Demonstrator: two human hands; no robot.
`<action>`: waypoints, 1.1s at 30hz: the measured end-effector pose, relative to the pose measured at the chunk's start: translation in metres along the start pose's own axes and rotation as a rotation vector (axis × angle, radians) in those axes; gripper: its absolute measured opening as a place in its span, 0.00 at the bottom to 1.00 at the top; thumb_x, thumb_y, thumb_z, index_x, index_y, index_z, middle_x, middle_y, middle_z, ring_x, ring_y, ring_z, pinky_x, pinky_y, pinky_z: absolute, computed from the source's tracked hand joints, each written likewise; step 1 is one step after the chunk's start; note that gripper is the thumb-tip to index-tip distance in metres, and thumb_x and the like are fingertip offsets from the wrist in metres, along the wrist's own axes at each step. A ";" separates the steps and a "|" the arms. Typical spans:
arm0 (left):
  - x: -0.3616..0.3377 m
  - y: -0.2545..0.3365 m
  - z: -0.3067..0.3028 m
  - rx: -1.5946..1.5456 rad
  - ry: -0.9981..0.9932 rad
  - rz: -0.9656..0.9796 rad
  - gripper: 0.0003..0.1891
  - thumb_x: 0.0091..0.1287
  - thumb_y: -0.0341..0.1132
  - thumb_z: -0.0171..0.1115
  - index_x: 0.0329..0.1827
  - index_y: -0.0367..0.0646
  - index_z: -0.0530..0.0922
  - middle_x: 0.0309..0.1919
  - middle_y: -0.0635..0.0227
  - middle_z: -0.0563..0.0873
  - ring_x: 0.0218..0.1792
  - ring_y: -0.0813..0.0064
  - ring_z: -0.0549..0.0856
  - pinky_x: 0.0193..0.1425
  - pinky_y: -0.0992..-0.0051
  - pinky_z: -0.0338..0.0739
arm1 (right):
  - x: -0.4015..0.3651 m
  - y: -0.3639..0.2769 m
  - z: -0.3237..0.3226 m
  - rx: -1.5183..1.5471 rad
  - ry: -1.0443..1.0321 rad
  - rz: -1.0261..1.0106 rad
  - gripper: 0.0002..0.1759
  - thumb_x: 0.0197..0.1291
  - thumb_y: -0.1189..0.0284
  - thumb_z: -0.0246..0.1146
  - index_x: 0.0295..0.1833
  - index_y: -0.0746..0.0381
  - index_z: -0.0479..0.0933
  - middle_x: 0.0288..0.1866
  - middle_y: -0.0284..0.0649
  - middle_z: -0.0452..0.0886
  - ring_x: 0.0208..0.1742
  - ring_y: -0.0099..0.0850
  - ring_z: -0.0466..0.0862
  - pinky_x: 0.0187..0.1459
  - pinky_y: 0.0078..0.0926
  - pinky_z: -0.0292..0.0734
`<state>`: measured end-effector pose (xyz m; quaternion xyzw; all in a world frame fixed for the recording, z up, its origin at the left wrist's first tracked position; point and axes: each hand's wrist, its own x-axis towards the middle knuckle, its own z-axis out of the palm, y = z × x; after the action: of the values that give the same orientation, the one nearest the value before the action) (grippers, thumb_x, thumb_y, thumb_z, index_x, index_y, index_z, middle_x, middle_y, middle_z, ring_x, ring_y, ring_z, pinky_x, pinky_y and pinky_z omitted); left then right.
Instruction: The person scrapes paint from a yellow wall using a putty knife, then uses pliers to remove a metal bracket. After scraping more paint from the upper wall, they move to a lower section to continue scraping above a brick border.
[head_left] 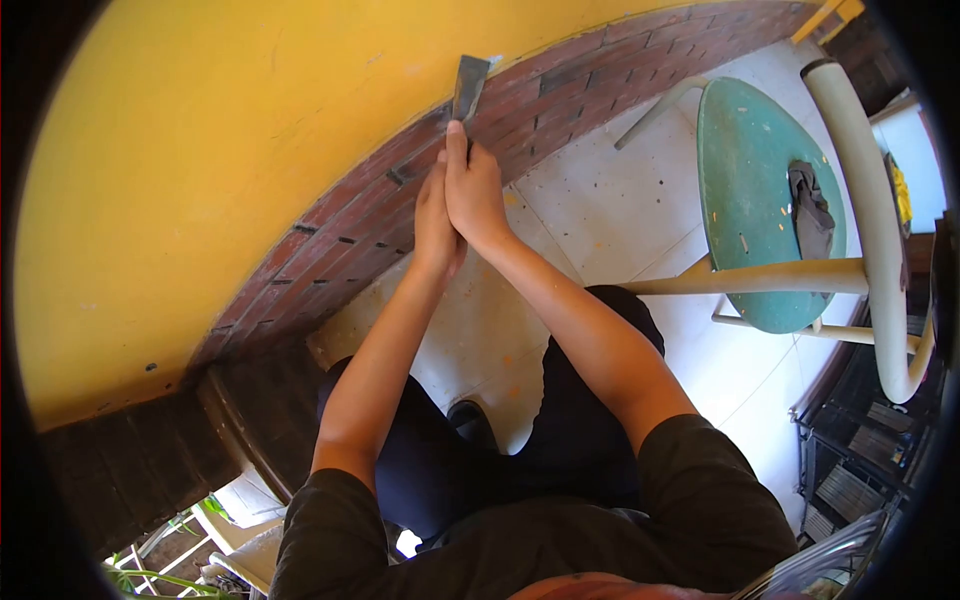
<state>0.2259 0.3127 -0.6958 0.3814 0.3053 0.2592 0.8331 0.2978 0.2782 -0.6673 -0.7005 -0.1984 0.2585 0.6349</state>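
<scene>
A putty knife [470, 88] with a flat grey metal blade points up and away from me, its blade against the yellow wall [250, 150] just above the brick edge. My right hand [474, 192] is closed round its handle, with the thumb stretched along it towards the blade. Pressed against that hand from the left is my left hand [434, 220], also closed about the handle. Most of the handle and several fingers are hidden between the two hands. Below the yellow paint runs a band of red-brown bricks [345, 240].
A green-seated chair [735, 180] with cream tubular legs stands at the right, a dark cloth [810, 210] on its seat. Small orange flakes dot the white tiled floor [570, 215]. A black rack [860, 460] is at the lower right, and a dark ledge [130, 450] at the lower left.
</scene>
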 end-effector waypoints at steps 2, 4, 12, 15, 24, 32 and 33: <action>-0.012 -0.010 -0.001 -0.024 0.031 0.008 0.19 0.84 0.50 0.51 0.64 0.46 0.76 0.51 0.70 0.81 0.51 0.78 0.82 0.56 0.73 0.78 | -0.008 0.008 0.001 -0.029 -0.012 -0.046 0.35 0.81 0.47 0.49 0.42 0.73 0.80 0.39 0.63 0.86 0.46 0.64 0.86 0.49 0.52 0.77; -0.018 -0.016 -0.006 0.029 0.076 0.017 0.23 0.85 0.54 0.47 0.65 0.44 0.73 0.48 0.62 0.84 0.46 0.68 0.86 0.51 0.65 0.82 | -0.022 0.006 -0.001 -0.042 -0.045 -0.050 0.34 0.81 0.48 0.50 0.42 0.72 0.80 0.38 0.62 0.87 0.44 0.63 0.86 0.47 0.50 0.78; -0.020 -0.009 -0.009 0.270 0.117 0.213 0.20 0.84 0.50 0.51 0.57 0.43 0.81 0.49 0.68 0.83 0.54 0.80 0.80 0.59 0.75 0.75 | -0.016 0.026 0.011 0.079 0.005 -0.189 0.32 0.82 0.50 0.51 0.41 0.71 0.79 0.35 0.54 0.86 0.40 0.47 0.87 0.44 0.43 0.78; -0.023 -0.002 -0.007 0.268 0.115 0.144 0.19 0.83 0.50 0.52 0.53 0.42 0.81 0.45 0.70 0.83 0.49 0.81 0.78 0.55 0.77 0.73 | -0.018 0.022 0.013 0.138 -0.016 -0.155 0.33 0.82 0.49 0.51 0.37 0.70 0.76 0.32 0.46 0.82 0.36 0.37 0.81 0.41 0.39 0.76; -0.020 0.000 -0.012 0.129 0.116 0.010 0.26 0.78 0.64 0.53 0.45 0.48 0.80 0.27 0.80 0.67 0.27 0.85 0.64 0.29 0.78 0.55 | -0.016 0.022 0.007 0.128 -0.108 -0.166 0.34 0.81 0.44 0.51 0.29 0.62 0.70 0.24 0.32 0.71 0.29 0.21 0.70 0.30 0.27 0.64; -0.021 0.001 -0.013 0.155 0.080 -0.004 0.27 0.77 0.62 0.54 0.55 0.46 0.81 0.30 0.80 0.72 0.29 0.86 0.68 0.30 0.80 0.59 | -0.017 0.018 0.002 0.136 -0.165 -0.157 0.36 0.81 0.42 0.50 0.27 0.61 0.70 0.24 0.32 0.73 0.28 0.21 0.72 0.30 0.26 0.65; -0.026 0.006 -0.007 0.147 0.072 0.010 0.27 0.78 0.61 0.55 0.59 0.45 0.81 0.31 0.80 0.74 0.30 0.86 0.70 0.31 0.80 0.61 | -0.016 0.019 0.004 0.141 -0.154 -0.186 0.36 0.81 0.42 0.50 0.27 0.62 0.71 0.24 0.32 0.73 0.28 0.21 0.72 0.30 0.27 0.66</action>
<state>0.2021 0.3021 -0.6866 0.4337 0.3514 0.2539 0.7899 0.2816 0.2698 -0.6849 -0.6109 -0.2918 0.2648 0.6867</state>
